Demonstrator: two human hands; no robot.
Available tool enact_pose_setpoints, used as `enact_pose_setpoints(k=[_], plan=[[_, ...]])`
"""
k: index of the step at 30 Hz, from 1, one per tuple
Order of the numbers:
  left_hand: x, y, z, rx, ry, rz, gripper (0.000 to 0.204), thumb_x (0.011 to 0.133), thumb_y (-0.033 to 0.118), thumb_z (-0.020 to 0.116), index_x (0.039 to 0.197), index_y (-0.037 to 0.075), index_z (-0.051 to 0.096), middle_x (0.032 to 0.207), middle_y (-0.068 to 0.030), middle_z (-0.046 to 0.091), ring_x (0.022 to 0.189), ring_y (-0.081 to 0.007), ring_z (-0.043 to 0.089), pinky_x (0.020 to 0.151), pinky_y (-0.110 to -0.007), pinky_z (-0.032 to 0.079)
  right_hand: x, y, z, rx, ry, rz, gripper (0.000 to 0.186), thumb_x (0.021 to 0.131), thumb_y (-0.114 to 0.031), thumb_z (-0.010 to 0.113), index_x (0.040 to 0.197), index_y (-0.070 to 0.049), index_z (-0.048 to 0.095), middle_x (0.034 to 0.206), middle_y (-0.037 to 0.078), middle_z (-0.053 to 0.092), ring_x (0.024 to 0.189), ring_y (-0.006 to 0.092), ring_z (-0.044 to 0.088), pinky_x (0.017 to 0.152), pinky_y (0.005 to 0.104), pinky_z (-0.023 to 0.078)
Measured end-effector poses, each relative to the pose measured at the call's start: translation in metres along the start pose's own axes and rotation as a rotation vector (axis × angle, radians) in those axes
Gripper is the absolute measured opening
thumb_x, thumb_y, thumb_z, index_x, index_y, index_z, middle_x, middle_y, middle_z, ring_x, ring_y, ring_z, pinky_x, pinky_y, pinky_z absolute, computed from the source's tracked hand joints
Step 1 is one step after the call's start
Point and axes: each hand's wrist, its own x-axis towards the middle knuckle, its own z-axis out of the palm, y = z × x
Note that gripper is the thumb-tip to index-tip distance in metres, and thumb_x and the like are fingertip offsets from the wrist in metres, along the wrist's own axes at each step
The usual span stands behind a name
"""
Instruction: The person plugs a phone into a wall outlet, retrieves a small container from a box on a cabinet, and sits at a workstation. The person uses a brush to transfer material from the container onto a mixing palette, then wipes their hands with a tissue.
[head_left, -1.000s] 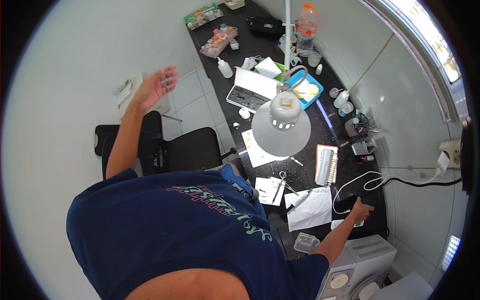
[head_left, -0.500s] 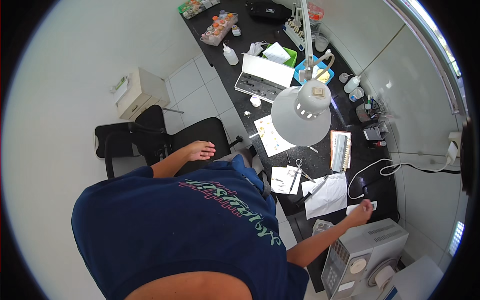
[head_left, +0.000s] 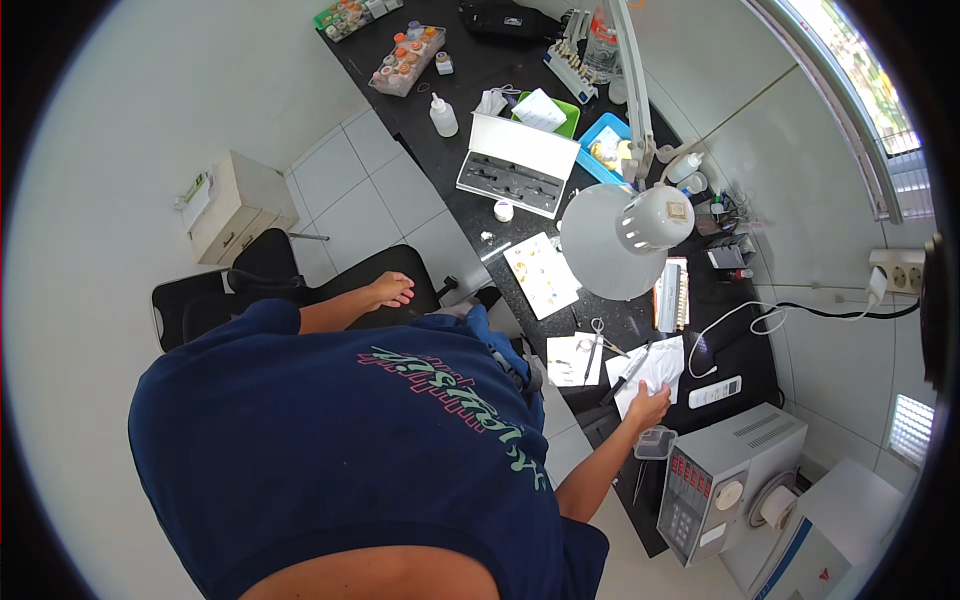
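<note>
My right hand [head_left: 648, 405] is at the near edge of a white tissue [head_left: 662, 362] on the black worktop, its fingers closed on the creased sheet. A black-handled tool [head_left: 622, 384] lies across the tissue's left side. Just left of it, a slim dark instrument [head_left: 591, 362] rests on a small white paper [head_left: 568, 362], beside scissor-like forceps [head_left: 600, 328]. A white remote control [head_left: 715, 391] lies to the right of this hand. My left hand [head_left: 392, 290] hangs over the black chair seat [head_left: 385, 262], fingers loosely extended and holding nothing.
A white lamp head [head_left: 620, 245] hangs low over the worktop. Near my right forearm stand a clear plastic box [head_left: 655, 443] and a grey machine [head_left: 735, 470]. Farther off are an open white case [head_left: 525, 150], a blue basket [head_left: 600, 135] and a white cable [head_left: 708, 330].
My right hand has moved left from over the remote control to the tissue, which is now more rumpled. The remote is uncovered. My left hand remains by the chair.
</note>
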Motion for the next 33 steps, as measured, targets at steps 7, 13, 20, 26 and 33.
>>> enact_pose_setpoints(k=[7, 13, 20, 26, 33], plan=[[0.01, -0.02, -0.011, 0.041, -0.011, -0.052, 0.026, 0.097, 0.027, 0.051, 0.116, 0.011, 0.058, 0.102, -0.0026, 0.064, 0.083, -0.0123, 0.06, 0.078, -0.033, 0.051, -0.001, -0.012, -0.036, -0.085, 0.134, -0.13, 0.03, 0.077, -0.032, 0.077, 0.091, -0.007, 0.07, 0.103, 0.013, 0.066, 0.094, 0.034, 0.063, 0.077, 0.0473, 0.05], [0.016, -0.014, 0.0, 0.207, -0.058, 0.086, 0.021, 0.094, 0.021, 0.052, 0.106, 0.009, 0.064, 0.094, -0.0033, 0.069, 0.081, -0.0134, 0.063, 0.073, -0.032, 0.053, -0.014, -0.033, -0.059, -0.146, 0.157, -0.066, 0.036, 0.086, -0.041, 0.067, 0.098, -0.007, 0.065, 0.091, 0.018, 0.07, 0.084, 0.0399, 0.067, 0.07, 0.0524, 0.05], [-0.05, 0.064, 0.011, 0.604, -0.222, 0.683, 0.022, 0.091, 0.012, 0.055, 0.108, 0.001, 0.064, 0.093, -0.0115, 0.072, 0.084, -0.0191, 0.07, 0.076, -0.031, 0.054, -0.033, -0.009, -0.077, 0.091, 0.414, 0.208, 0.054, 0.087, -0.051, 0.065, 0.107, 0.0, 0.062, 0.1, 0.021, 0.068, 0.087, 0.0399, 0.065, 0.077, 0.0479, 0.049], [-0.147, 0.159, 0.053, 0.629, -0.713, 0.785, 0.03, 0.096, 0.022, 0.054, 0.115, -0.001, 0.061, 0.097, -0.0111, 0.071, 0.092, -0.0196, 0.069, 0.084, -0.033, 0.052, -0.123, -0.064, -0.156, 1.092, -0.057, 0.028, 0.058, 0.085, -0.032, 0.074, 0.124, 0.004, 0.05, 0.116, 0.015, 0.062, 0.102, 0.0237, 0.061, 0.087, 0.0358, 0.05], [-0.19, 0.19, 0.167, 0.087, -1.284, 0.758, 0.064, 0.098, 0.046, 0.052, 0.144, 0.005, 0.037, 0.142, -0.0113, 0.046, 0.13, -0.0197, 0.046, 0.107, -0.035, 0.038, -0.209, -0.131, -0.196, 1.766, -0.523, -0.147, 0.065, 0.092, -0.029, 0.066, 0.14, 0.004, 0.036, 0.134, 0.017, 0.052, 0.119, 0.0267, 0.057, 0.102, 0.0401, 0.047]])
